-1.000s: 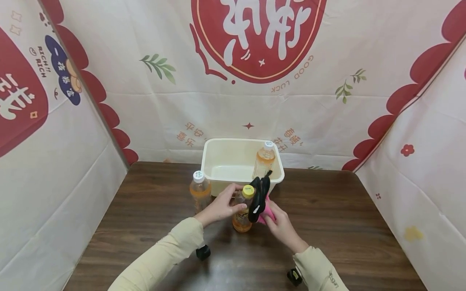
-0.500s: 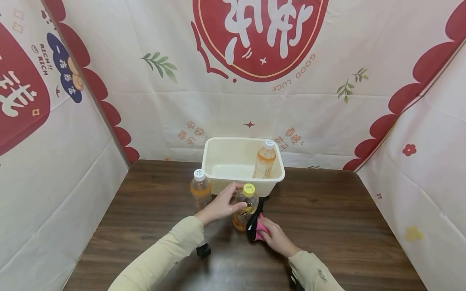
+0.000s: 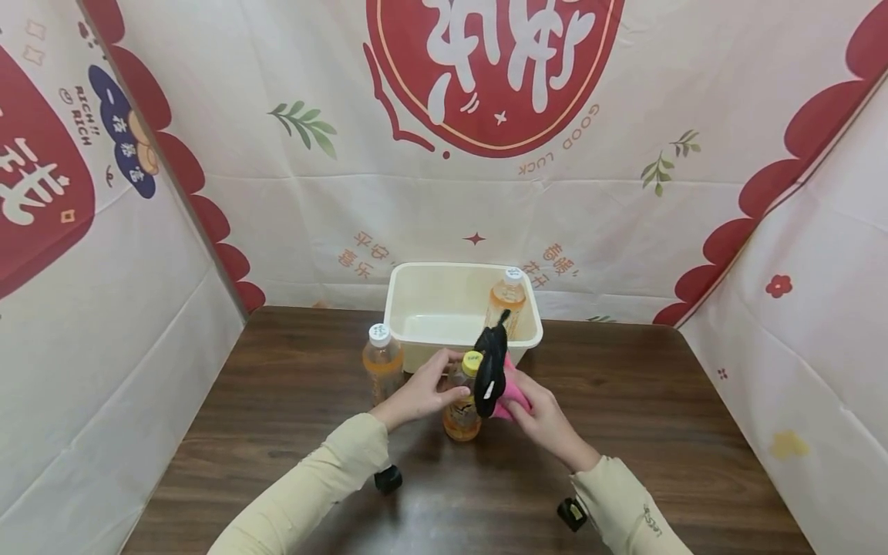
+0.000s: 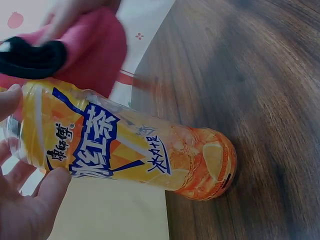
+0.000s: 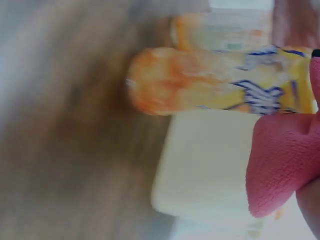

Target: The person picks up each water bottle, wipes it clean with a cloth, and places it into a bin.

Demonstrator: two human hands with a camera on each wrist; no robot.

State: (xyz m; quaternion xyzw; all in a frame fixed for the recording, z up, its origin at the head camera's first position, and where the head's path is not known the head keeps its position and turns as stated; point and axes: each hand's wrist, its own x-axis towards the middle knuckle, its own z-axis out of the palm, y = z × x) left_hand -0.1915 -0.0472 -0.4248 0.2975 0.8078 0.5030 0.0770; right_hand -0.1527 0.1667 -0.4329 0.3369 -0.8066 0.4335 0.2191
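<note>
A clear bottle of orange-brown iced tea (image 3: 461, 424) with a yellow cap stands upright on the table in front of the bin. My left hand (image 3: 428, 391) holds it near the neck, thumb and fingers round its upper part. In the left wrist view the yellow and blue label (image 4: 95, 135) shows plainly. Bunched in my right hand (image 3: 549, 422) is a fleecy pink cloth (image 5: 282, 160) with a black part (image 3: 491, 370). This cloth is right at the bottle's upper right side and overlaps it in the head view.
Behind the bottle stands a cream plastic bin (image 3: 444, 339), with a white-capped bottle (image 3: 506, 297) inside at its right. Another white-capped bottle (image 3: 383, 366) stands on the wooden table (image 3: 645, 432), left of my left hand. A printed cloth backdrop (image 3: 444, 200) encloses the back and sides.
My right hand has moved the cloth down along the bottle's right side, then back up near the cap. My left hand has kept its hold on the bottle.
</note>
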